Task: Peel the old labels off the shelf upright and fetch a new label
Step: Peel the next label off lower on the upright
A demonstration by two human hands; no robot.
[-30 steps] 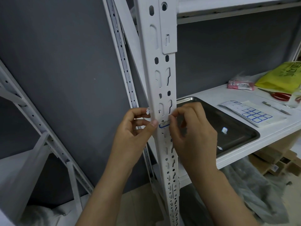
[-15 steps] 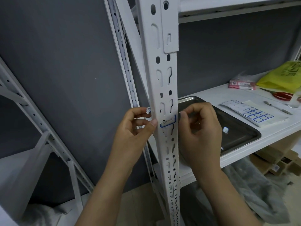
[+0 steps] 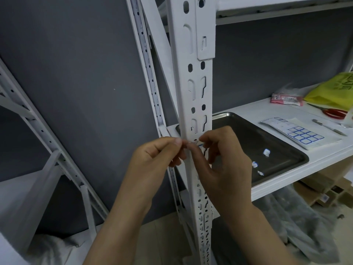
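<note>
Now | right hand (image 3: 225, 161) and left hand (image 3: 152, 159), apart a moment ago, meet at the upright (image 3: 193, 92) | right pinches the blue-edged old label (image 3: 200, 144), stuck there | left is curled, fingertips together, its hold cannot be seen | peeling likely starts; new label (image 3: 303, 135) not fetched.

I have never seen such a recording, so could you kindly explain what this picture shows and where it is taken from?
No machine here: a person works with bare hands, filmed by a camera on their head looking down. The right hand pinches an old blue-edged label on the white shelf upright. The left hand pinches beside it; what it holds is hidden. On the shelf board lie a metal tray with torn scraps, a sheet of new labels, a pen, red scissors, a pink packet and a yellow bag.
</note>
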